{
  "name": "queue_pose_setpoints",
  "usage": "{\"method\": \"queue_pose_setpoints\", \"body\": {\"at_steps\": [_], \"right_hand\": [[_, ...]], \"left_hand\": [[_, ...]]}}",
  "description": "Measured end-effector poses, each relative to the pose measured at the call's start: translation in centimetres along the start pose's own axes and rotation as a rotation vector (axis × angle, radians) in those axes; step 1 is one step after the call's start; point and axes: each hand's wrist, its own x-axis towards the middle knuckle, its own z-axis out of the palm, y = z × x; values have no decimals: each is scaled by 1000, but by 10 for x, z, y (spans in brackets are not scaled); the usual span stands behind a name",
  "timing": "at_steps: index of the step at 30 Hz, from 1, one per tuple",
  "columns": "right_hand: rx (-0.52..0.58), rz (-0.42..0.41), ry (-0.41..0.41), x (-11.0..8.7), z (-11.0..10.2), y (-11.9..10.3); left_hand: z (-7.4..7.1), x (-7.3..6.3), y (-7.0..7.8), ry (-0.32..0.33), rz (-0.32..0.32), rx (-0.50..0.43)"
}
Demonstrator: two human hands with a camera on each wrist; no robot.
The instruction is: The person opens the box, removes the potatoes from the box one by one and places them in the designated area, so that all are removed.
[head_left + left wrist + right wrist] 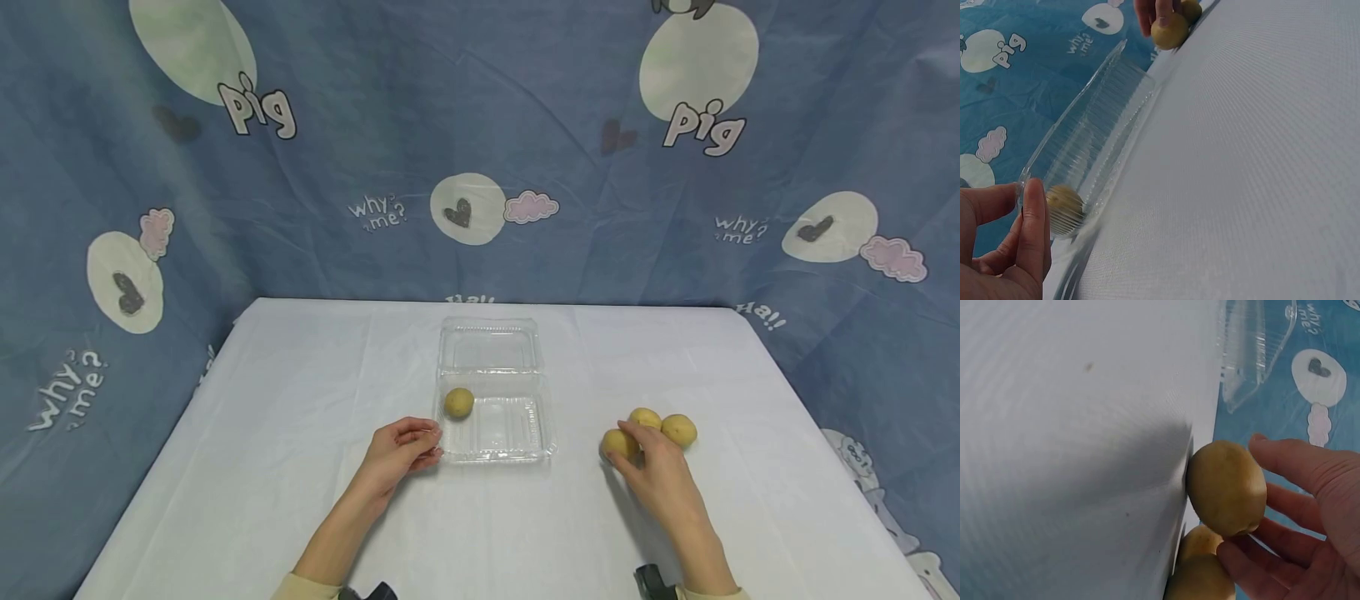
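A clear plastic clamshell box (491, 457) lies with its lid folded back on the white table. One yellow-brown potato (459, 403) sits in the left part of its base. My left hand (405, 454) pinches the box's left rim between thumb and fingers, as the left wrist view shows. To the right of the box, my right hand (663, 475) has thumb and fingers round a potato (1225, 487), which sits right at the tabletop. Two more potatoes, one behind it (645, 417) and one to its right (679, 430), lie close by the fingers.
The white-covered table (300, 367) ends at a blue patterned cloth (360, 150) hanging behind and along both sides. Between the box and the group of potatoes runs a stretch of bare tablecloth.
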Motion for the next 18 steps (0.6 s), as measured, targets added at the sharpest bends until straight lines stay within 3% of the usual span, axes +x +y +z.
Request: {"method": "queue_pose_setpoints", "body": {"at_steps": [7,18], "right_hand": [[-27,-14,32,-4,-1,-2],[21,-90,107,-8,-1,-7]], "left_hand": [[0,0,0,-2,-1,-4],[-1,0,-1,-2,0,-8]]}}
